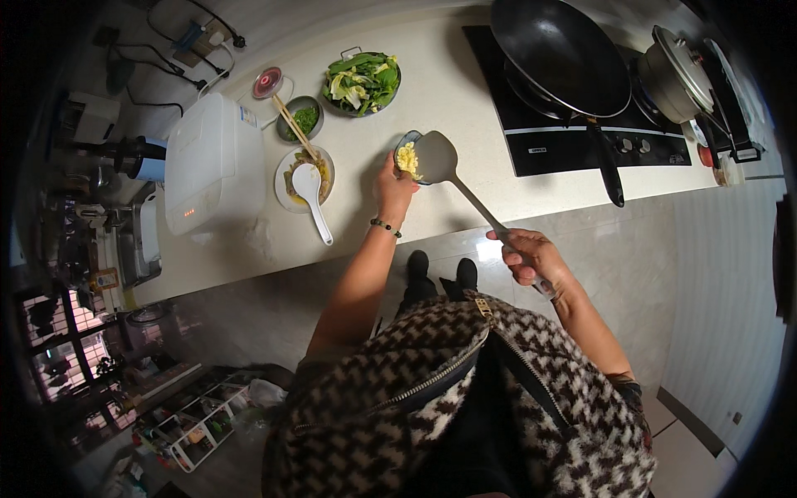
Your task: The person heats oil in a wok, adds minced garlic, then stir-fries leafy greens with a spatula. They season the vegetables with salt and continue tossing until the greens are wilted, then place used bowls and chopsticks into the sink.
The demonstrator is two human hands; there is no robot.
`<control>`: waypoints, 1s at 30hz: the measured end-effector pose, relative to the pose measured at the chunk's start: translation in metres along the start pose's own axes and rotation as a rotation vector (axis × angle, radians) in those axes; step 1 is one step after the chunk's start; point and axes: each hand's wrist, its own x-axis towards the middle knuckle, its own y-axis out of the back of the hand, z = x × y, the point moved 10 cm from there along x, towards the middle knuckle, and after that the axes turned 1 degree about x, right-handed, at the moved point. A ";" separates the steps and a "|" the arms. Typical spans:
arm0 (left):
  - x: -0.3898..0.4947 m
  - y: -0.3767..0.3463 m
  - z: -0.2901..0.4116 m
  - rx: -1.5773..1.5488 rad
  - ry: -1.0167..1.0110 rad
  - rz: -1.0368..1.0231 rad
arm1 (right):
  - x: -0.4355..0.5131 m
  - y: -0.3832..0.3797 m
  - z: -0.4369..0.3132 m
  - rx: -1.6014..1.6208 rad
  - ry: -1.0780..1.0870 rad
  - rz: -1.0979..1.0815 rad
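Note:
My left hand point(397, 190) holds a small bowl point(401, 138) by its near side, above the counter. Chopped pale yellow pieces, which look like minced garlic point(408, 160), lie in it. My right hand point(528, 255) grips the handle of a grey spatula point(438, 155). The spatula's broad blade lies over the right part of the bowl and hides it. Left of the bowl is a plate point(281, 190) of food in sauce, with a white spoon point(308, 183) resting on it. Chopsticks point(292, 124) reach from a small bowl of chopped greens point(305, 121) onto that plate.
A metal bowl of leafy greens point(362, 84) stands farther back. At right, a black wok point(560, 59) sits tilted on the gas hob point(529, 149), its handle past the front edge. Beyond it is a lidded pot point(675, 78). A white appliance point(212, 165) stands at left.

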 end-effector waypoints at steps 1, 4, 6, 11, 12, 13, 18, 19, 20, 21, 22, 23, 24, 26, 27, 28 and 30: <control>0.000 -0.001 0.002 -0.024 -0.006 -0.005 | 0.002 0.010 0.004 0.069 -0.033 0.036; -0.001 -0.003 0.012 0.041 -0.059 -0.030 | 0.007 0.014 0.003 0.046 0.036 -0.075; -0.001 -0.002 0.012 0.008 -0.024 -0.035 | 0.010 0.021 0.006 0.028 0.052 -0.077; -0.001 -0.002 0.012 -0.036 0.039 -0.056 | 0.012 0.028 0.008 0.044 0.083 -0.115; -0.001 -0.002 0.012 -0.068 0.058 -0.061 | 0.012 0.032 0.009 0.038 0.069 -0.098; 0.000 -0.001 0.011 -0.097 0.082 -0.063 | 0.012 0.032 0.009 0.043 0.076 -0.099; -0.003 0.003 0.016 -0.128 0.075 -0.062 | 0.013 0.035 0.010 0.080 0.073 -0.090; -0.003 0.005 0.016 -0.109 0.077 -0.054 | 0.013 0.034 0.011 0.088 0.067 -0.097; -0.003 0.004 0.015 -0.140 0.082 -0.067 | 0.015 0.034 0.012 0.103 0.061 -0.103; -0.002 0.003 0.013 -0.163 0.095 -0.077 | 0.016 0.033 0.012 0.121 0.061 -0.114; -0.002 0.002 0.010 -0.184 0.112 -0.091 | 0.017 0.032 0.013 0.148 0.057 -0.122; -0.002 0.002 0.006 -0.201 0.132 -0.095 | 0.018 0.029 0.012 0.189 0.066 -0.154; -0.001 0.003 0.002 -0.216 0.153 -0.100 | 0.020 0.031 0.014 0.185 0.055 -0.139; 0.002 0.006 -0.005 -0.237 0.180 -0.106 | 0.021 0.030 0.016 0.209 0.047 -0.146; 0.003 0.008 -0.008 -0.245 0.189 -0.108 | 0.023 0.030 0.015 0.204 0.058 -0.157; 0.003 0.009 -0.012 -0.254 0.200 -0.110 | 0.024 0.030 0.016 0.203 0.057 -0.153; 0.004 0.012 -0.018 -0.249 0.206 -0.120 | 0.027 0.030 0.019 0.193 0.043 -0.149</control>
